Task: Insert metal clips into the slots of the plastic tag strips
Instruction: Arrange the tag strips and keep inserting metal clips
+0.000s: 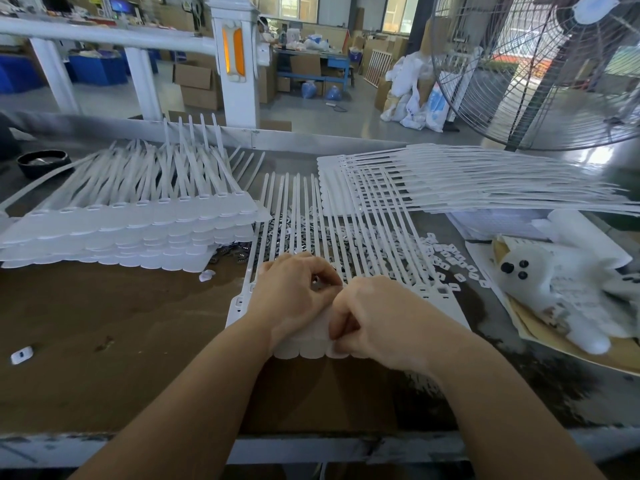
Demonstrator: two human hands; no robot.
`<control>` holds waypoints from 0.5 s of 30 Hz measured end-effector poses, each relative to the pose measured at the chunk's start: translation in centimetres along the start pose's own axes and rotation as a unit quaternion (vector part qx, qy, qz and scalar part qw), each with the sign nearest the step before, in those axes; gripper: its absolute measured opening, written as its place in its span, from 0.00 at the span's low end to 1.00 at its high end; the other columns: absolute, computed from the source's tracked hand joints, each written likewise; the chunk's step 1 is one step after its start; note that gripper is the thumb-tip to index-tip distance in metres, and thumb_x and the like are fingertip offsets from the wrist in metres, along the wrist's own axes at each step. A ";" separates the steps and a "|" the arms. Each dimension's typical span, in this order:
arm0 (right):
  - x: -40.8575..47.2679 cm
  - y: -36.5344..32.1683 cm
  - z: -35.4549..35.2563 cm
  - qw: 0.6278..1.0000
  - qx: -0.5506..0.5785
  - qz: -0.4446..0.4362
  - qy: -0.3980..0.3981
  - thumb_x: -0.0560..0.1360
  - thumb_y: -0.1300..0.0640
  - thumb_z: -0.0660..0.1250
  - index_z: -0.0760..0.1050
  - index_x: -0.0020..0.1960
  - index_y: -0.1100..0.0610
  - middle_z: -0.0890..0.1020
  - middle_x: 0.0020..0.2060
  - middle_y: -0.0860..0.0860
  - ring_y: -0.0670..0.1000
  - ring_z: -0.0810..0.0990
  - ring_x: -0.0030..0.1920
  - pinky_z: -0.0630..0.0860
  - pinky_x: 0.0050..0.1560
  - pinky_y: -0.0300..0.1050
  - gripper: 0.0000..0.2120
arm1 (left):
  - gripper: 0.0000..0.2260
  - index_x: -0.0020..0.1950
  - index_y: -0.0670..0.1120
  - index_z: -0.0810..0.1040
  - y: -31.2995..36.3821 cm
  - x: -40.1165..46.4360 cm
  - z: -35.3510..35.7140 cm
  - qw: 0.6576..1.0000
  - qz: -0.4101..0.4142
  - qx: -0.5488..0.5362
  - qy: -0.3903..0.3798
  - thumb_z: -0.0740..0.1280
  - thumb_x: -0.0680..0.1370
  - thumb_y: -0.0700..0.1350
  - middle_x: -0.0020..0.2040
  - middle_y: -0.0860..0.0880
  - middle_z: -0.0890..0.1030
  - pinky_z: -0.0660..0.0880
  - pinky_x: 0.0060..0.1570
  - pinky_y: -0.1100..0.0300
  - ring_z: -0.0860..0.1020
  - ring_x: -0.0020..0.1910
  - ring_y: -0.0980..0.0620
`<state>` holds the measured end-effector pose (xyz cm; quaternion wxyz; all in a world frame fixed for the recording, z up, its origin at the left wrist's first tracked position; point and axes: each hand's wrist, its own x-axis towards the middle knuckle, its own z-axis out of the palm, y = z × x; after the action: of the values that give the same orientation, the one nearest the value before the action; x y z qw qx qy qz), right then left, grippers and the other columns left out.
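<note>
Workbench (104, 323), brown worn top with a grey metal front edge, spans the whole lower view. Large round wire-guard floor fan (540, 67) stands past its far right corner. Stack of white plastic tag strips (131, 226), scalloped tag ends toward the viewer and tails fanning up and back, sits on the left half of the bench. Second stack of white tag strips (467, 183) lies at the right rear, tails running off to the right. White bag printed with three black dots (554, 282) rests on brown card at the right edge.

Single white tag strip sheet (304, 216) lies flat at centre, between the two stacks, tails pointing away, scalloped tag end nearest the viewer and partly under both hands. Scatter of small metal clips (349, 233) lies beneath and among its tails; loose small white plastic pieces (450, 258) spread to the right of them.

Left hand (294, 296) rests on the sheet's tag end, fingers curled inward with thumb and forefinger close together; what they pinch is too small to tell. Right hand (377, 320), touching the left, has fingers curled down onto the tag end; whether it holds a clip cannot be told.

Small black round dish (43, 162) sits far left. One stray white plastic piece (21, 355) lies on the bench at near left.
</note>
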<state>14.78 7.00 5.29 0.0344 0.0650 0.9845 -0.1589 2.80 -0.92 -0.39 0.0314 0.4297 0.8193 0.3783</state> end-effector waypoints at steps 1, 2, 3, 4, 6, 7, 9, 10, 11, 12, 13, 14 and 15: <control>0.0 0.2 0.0 1.000 0.006 0.001 0.000 0.71 0.55 0.72 0.83 0.44 0.52 0.82 0.43 0.48 0.46 0.79 0.45 0.77 0.51 0.44 0.03 | 0.13 0.32 0.65 0.70 0.0 0.0 0.0 1.000 0.000 0.001 -0.001 0.69 0.72 0.50 0.38 0.63 0.74 0.69 0.58 0.50 0.72 0.47 0.58; 0.0 0.3 0.0 1.000 0.012 0.002 0.003 0.72 0.57 0.71 0.83 0.44 0.52 0.82 0.43 0.48 0.46 0.80 0.44 0.78 0.50 0.44 0.03 | 0.13 0.32 0.65 0.70 0.0 0.1 0.0 1.000 -0.001 0.002 -0.002 0.69 0.72 0.51 0.38 0.63 0.75 0.70 0.58 0.50 0.73 0.47 0.57; 0.0 0.5 0.1 1.000 0.016 0.003 0.006 0.72 0.58 0.70 0.83 0.45 0.52 0.82 0.43 0.47 0.45 0.80 0.44 0.78 0.50 0.43 0.04 | 0.13 0.32 0.65 0.70 0.0 0.1 0.0 1.000 -0.002 0.002 -0.003 0.69 0.71 0.51 0.39 0.62 0.75 0.70 0.58 0.50 0.73 0.47 0.57; 0.0 0.6 0.2 1.000 0.018 0.002 0.009 0.73 0.58 0.69 0.83 0.45 0.52 0.82 0.43 0.46 0.45 0.79 0.44 0.78 0.50 0.42 0.04 | 0.13 0.32 0.65 0.70 0.0 0.1 0.0 1.000 -0.003 0.003 -0.003 0.69 0.71 0.51 0.39 0.62 0.75 0.70 0.58 0.50 0.74 0.47 0.57; 0.0 0.9 0.2 1.000 0.021 -0.005 0.012 0.73 0.58 0.69 0.82 0.46 0.51 0.77 0.42 0.42 0.44 0.78 0.46 0.76 0.52 0.40 0.05 | 0.12 0.32 0.65 0.70 0.0 0.1 0.0 1.000 -0.003 0.005 -0.005 0.69 0.71 0.51 0.39 0.62 0.76 0.70 0.58 0.50 0.74 0.48 0.57; 0.1 1.0 0.3 1.000 0.025 -0.006 0.012 0.73 0.58 0.69 0.82 0.45 0.51 0.74 0.41 0.40 0.44 0.77 0.47 0.75 0.52 0.39 0.04 | 0.12 0.32 0.65 0.70 0.0 0.1 -0.1 1.000 -0.002 0.006 -0.006 0.69 0.71 0.51 0.39 0.62 0.75 0.69 0.58 0.50 0.74 0.48 0.57; 0.2 1.4 0.3 0.999 0.040 -0.005 0.011 0.73 0.58 0.69 0.81 0.44 0.50 0.71 0.39 0.38 0.43 0.76 0.46 0.74 0.51 0.38 0.04 | 0.12 0.33 0.65 0.70 0.0 0.1 0.0 1.000 0.000 0.011 -0.007 0.69 0.71 0.51 0.40 0.63 0.75 0.69 0.59 0.50 0.73 0.48 0.58; 0.3 1.5 0.4 0.999 0.052 -0.003 0.011 0.73 0.58 0.69 0.80 0.44 0.50 0.71 0.39 0.38 0.43 0.76 0.46 0.75 0.51 0.38 0.04 | 0.12 0.33 0.65 0.70 0.0 0.1 0.0 1.000 0.001 0.013 -0.007 0.69 0.71 0.51 0.40 0.63 0.75 0.69 0.59 0.51 0.73 0.48 0.58; 0.3 1.7 0.4 0.998 0.065 0.000 0.012 0.73 0.59 0.69 0.80 0.43 0.50 0.72 0.39 0.38 0.42 0.77 0.45 0.75 0.51 0.39 0.04 | 0.12 0.33 0.65 0.70 0.0 0.2 0.0 1.000 0.001 0.014 -0.007 0.69 0.72 0.52 0.40 0.63 0.75 0.69 0.59 0.51 0.73 0.48 0.58; 0.3 1.9 0.4 0.997 0.076 0.002 0.014 0.73 0.59 0.69 0.79 0.42 0.50 0.73 0.39 0.38 0.42 0.77 0.45 0.76 0.52 0.40 0.04 | 0.12 0.33 0.65 0.70 0.0 0.2 0.0 1.000 0.001 0.015 -0.008 0.69 0.72 0.52 0.40 0.63 0.75 0.69 0.59 0.51 0.73 0.48 0.58; 0.4 2.1 0.4 0.996 0.085 0.006 0.019 0.73 0.59 0.69 0.79 0.41 0.50 0.74 0.40 0.39 0.42 0.77 0.45 0.76 0.52 0.40 0.05 | 0.12 0.33 0.65 0.70 -0.1 0.1 0.0 1.000 0.002 0.015 -0.010 0.70 0.72 0.52 0.40 0.63 0.75 0.69 0.58 0.50 0.73 0.48 0.58; 0.4 2.3 0.4 0.995 0.096 0.014 0.026 0.73 0.59 0.69 0.78 0.41 0.49 0.76 0.40 0.40 0.43 0.78 0.45 0.76 0.52 0.41 0.06 | 0.12 0.33 0.65 0.70 -0.1 0.1 -0.1 1.000 0.003 0.016 -0.011 0.70 0.71 0.52 0.40 0.63 0.75 0.69 0.58 0.50 0.73 0.48 0.57; 0.3 2.6 0.3 0.993 0.107 0.024 0.033 0.73 0.59 0.69 0.77 0.40 0.49 0.77 0.40 0.41 0.43 0.78 0.44 0.76 0.52 0.41 0.06 | 0.12 0.34 0.65 0.70 -0.1 0.1 -0.1 1.000 0.003 0.015 -0.013 0.70 0.71 0.53 0.40 0.63 0.75 0.70 0.58 0.50 0.73 0.48 0.57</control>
<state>14.84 9.36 4.16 -0.0015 0.0972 0.9606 -0.2604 2.66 -0.93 -0.38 0.0345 0.4378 0.8230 0.3603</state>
